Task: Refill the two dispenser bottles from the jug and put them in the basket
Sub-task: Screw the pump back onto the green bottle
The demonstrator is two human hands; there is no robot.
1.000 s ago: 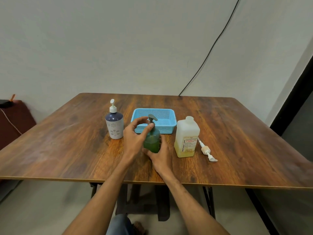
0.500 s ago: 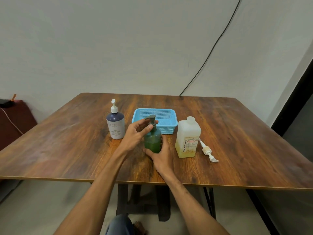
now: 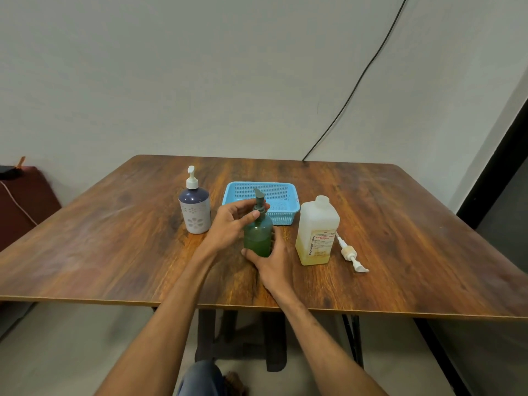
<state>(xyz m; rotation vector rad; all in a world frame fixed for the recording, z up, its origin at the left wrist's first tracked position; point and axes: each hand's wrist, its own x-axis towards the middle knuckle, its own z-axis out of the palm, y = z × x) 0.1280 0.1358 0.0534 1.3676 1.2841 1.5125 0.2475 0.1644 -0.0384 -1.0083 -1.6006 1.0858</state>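
A green dispenser bottle (image 3: 258, 237) stands upright on the wooden table (image 3: 114, 252), in front of the blue basket (image 3: 264, 202). My right hand (image 3: 270, 260) wraps its lower body from the near side. My left hand (image 3: 232, 222) pinches the collar of its grey-green pump (image 3: 259, 200) with thumb and fingers. A second dispenser bottle (image 3: 195, 208), white with a dark blue top and white pump, stands to the left, apart from my hands. The translucent jug (image 3: 317, 231), with yellow liquid in its bottom part and no pump on its neck, stands to the right.
A loose white pump with a beige collar (image 3: 350, 254) lies on the table right of the jug. The basket holds nothing. A black cable (image 3: 357, 81) runs down the wall behind the table. A dark red seat (image 3: 23, 201) is at the far left.
My left hand's fingers have shifted around the pump collar and the pump's spout has swung round. My right hand stays on the bottle's body, which has not moved.
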